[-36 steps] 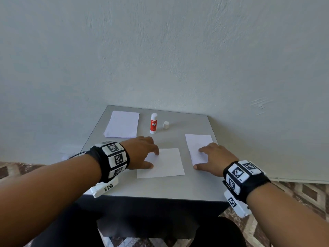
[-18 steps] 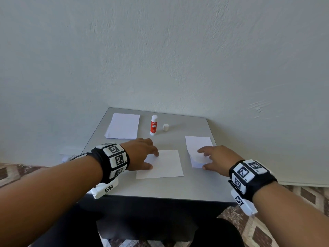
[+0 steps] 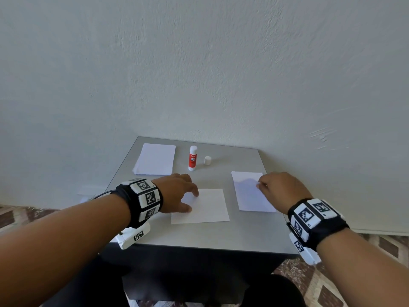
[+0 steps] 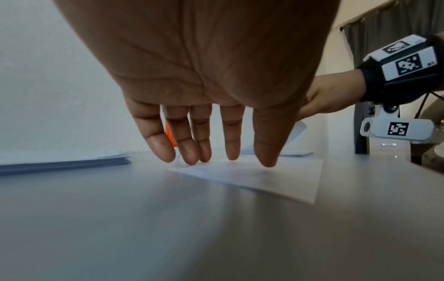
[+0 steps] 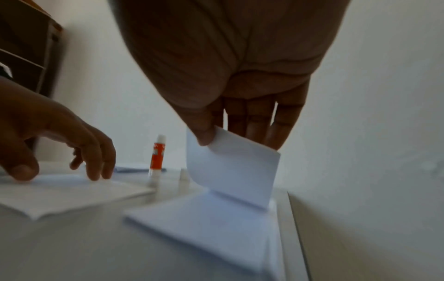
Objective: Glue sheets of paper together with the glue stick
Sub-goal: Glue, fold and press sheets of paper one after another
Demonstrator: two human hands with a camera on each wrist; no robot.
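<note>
Matt white paper sheet; smooth grey table w/ slight sheen; rough plaster wall.

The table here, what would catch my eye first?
The right hand pinching the far end of a white sheet and peeling it up off the grey table. Nearby, the left hand presses a middle sheet flat, with an uncapped red glue stick standing behind.

Glue stick has a red label with white print reading "GLUE STICK"; the small brand word above it is too blurred to read. Wristbands carry black-and-white square code markers with tiny letters beside them, not legible. No other text.
</note>
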